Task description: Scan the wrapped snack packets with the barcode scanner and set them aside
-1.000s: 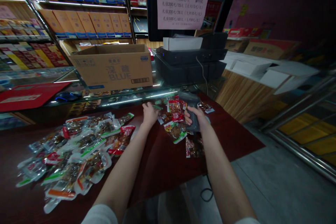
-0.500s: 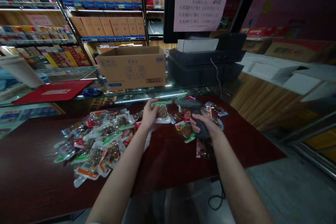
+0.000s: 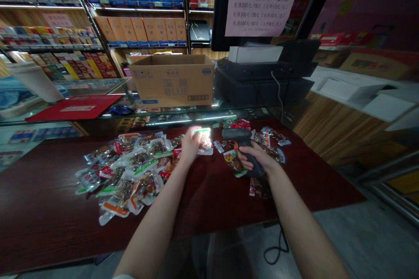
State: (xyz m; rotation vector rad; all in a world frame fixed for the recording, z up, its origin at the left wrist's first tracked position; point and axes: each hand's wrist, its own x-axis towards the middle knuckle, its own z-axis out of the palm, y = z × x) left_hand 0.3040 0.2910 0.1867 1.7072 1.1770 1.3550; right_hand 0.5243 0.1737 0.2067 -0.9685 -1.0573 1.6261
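Observation:
Between the fingers of my left hand [image 3: 190,146] is a clear snack packet [image 3: 205,141] with a green top edge, brightly lit by a white glow. My right hand [image 3: 258,158] is wrapped round the grip of a black barcode scanner [image 3: 238,134], its head facing left toward the packet. A heap of similar vacuum-sealed snack packets [image 3: 134,168] lies on the dark red table, left of my left forearm. More packets [image 3: 232,160] are scattered around and below the scanner, one of them partly hidden by my right hand.
Behind the table a glass counter carries a cardboard box [image 3: 173,85], a red folder [image 3: 77,107], a computer mouse [image 3: 121,110] and a white cup [image 3: 36,82]. A black cash drawer [image 3: 262,89] stands farther right. The scanner's cable [image 3: 278,248] hangs below the table's front edge.
The scanner's light now falls on the packet in my left hand, which was unlit before. The scanner head has levelled slightly. The whole view has shifted a little, moving things rightward.

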